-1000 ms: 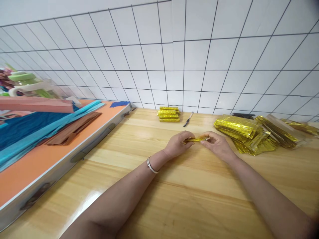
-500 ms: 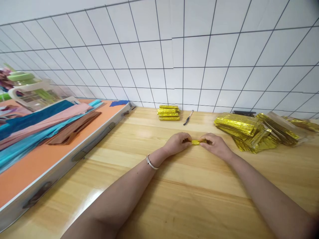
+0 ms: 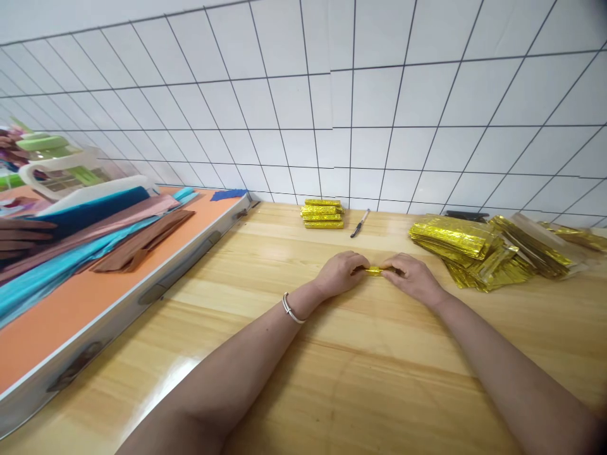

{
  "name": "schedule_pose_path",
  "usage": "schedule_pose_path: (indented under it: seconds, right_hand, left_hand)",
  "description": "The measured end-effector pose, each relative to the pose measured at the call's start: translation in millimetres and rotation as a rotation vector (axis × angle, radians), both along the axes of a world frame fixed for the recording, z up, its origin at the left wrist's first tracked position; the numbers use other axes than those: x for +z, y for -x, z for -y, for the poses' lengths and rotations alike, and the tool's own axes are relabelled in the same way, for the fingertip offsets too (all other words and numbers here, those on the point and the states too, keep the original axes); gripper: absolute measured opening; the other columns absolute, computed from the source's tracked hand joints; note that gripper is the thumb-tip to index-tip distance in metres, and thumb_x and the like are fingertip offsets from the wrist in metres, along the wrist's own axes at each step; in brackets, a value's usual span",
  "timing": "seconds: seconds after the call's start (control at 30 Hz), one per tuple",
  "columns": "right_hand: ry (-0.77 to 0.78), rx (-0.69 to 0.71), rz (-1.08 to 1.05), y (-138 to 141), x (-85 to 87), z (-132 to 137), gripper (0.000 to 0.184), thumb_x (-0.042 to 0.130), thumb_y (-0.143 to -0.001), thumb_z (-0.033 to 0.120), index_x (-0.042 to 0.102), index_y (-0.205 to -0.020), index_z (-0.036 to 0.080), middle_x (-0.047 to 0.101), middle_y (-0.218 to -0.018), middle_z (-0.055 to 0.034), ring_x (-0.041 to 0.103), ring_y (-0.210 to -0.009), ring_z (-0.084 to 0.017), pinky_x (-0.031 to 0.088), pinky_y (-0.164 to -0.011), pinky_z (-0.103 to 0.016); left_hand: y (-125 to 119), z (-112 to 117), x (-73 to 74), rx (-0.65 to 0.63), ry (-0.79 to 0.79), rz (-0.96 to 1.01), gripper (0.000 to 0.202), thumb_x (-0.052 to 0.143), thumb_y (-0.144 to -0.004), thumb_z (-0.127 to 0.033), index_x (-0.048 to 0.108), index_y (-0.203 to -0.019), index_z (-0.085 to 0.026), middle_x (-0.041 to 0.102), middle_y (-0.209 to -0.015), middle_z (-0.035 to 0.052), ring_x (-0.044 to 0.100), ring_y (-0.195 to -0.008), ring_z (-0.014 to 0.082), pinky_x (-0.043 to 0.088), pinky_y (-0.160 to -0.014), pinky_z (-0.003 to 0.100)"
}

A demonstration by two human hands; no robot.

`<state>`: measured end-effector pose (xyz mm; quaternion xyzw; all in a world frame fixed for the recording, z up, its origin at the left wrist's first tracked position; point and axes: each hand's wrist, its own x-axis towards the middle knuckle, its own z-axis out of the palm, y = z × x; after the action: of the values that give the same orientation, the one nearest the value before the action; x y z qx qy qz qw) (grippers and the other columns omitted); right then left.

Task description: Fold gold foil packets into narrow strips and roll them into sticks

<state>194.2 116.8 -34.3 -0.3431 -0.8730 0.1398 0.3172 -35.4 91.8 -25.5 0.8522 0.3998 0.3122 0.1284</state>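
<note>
A small roll of shiny gold foil (image 3: 374, 271) lies level just above or on the wooden table, its middle showing between my hands. My left hand (image 3: 342, 273) pinches its left end, fingers curled over it. On the other end my right hand (image 3: 411, 275) is closed the same way. Both fingertips partly hide the roll. Beyond my hands, a small stack of finished-looking gold foil rolls (image 3: 323, 215) lies near the wall, with a pen (image 3: 360, 224) beside it.
At the right lie piles of flat gold foil sheets (image 3: 455, 237) and a black object (image 3: 467, 216). On the left, an orange-topped board (image 3: 156, 265) bears coloured paper strips (image 3: 142, 243) and a white basket (image 3: 71, 174). Another person's hand (image 3: 23, 237) reaches in there. A tiled wall stands behind.
Another person's hand has come into view at the far left over the paper strips. My hands keep hold of the foil roll in nearly the same place.
</note>
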Motion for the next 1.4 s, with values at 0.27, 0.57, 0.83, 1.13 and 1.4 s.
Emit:
schedule_pose_path:
  seconds: [0.27, 0.57, 0.83, 1.13, 1.4]
  right_hand:
    - [0.043, 0.016, 0.030, 3.3, 5.2, 5.3, 0.019, 0.062, -0.080, 0.029, 0.066, -0.098, 0.025, 0.066, -0.090, -0.0036, 0.059, -0.086, -0.020, 0.047, -0.078, -0.036]
    - [0.183, 0.030, 0.009, -6.9, 14.7, 1.3, 0.030, 0.069, -0.074, 0.034, 0.067, -0.102, 0.024, 0.066, -0.096, -0.0040, 0.061, -0.091, -0.020, 0.050, -0.083, -0.034]
    - [0.149, 0.012, -0.010, -3.8, 8.5, 1.7, 0.022, 0.066, -0.075, 0.029, 0.067, -0.096, 0.022, 0.065, -0.091, -0.0047, 0.061, -0.082, -0.018, 0.051, -0.077, -0.033]
    - [-0.034, 0.044, 0.047, -3.1, 8.2, 2.5, 0.017, 0.063, -0.077, 0.024, 0.067, -0.093, 0.025, 0.066, -0.087, -0.0053, 0.059, -0.085, -0.022, 0.049, -0.076, -0.037]
    - [-0.117, 0.053, 0.096, -2.8, 7.3, 4.3, 0.020, 0.059, -0.081, 0.025, 0.067, -0.099, 0.026, 0.067, -0.090, -0.0061, 0.057, -0.091, -0.023, 0.048, -0.077, -0.038]
  left_hand:
    - [-9.0, -1.4, -4.1, -0.021, 0.008, 0.046, 0.015, 0.057, -0.080, -0.013, 0.063, -0.092, -0.018, 0.065, -0.085, 0.0025, 0.058, -0.083, 0.0145, 0.046, -0.076, 0.024]
    - [-0.8, -2.8, -9.0, -0.002, 0.038, 0.091, 0.013, 0.058, -0.081, -0.016, 0.062, -0.093, -0.018, 0.063, -0.085, 0.0024, 0.058, -0.078, 0.0129, 0.047, -0.072, 0.023]
    - [-2.3, -0.1, -6.4, -0.060, 0.020, 0.044, 0.017, 0.059, -0.080, -0.018, 0.062, -0.097, -0.018, 0.063, -0.089, 0.0044, 0.058, -0.085, 0.0153, 0.047, -0.076, 0.025]
    - [0.6, -2.6, -6.9, -0.101, -0.017, 0.020, 0.013, 0.053, -0.084, -0.017, 0.062, -0.093, -0.019, 0.064, -0.093, 0.0055, 0.057, -0.092, 0.0167, 0.046, -0.084, 0.028]
    - [2.1, -4.5, -7.8, -0.127, 0.017, 0.050, 0.014, 0.053, -0.083, -0.013, 0.063, -0.092, -0.019, 0.065, -0.096, 0.0059, 0.058, -0.094, 0.0166, 0.046, -0.086, 0.029]
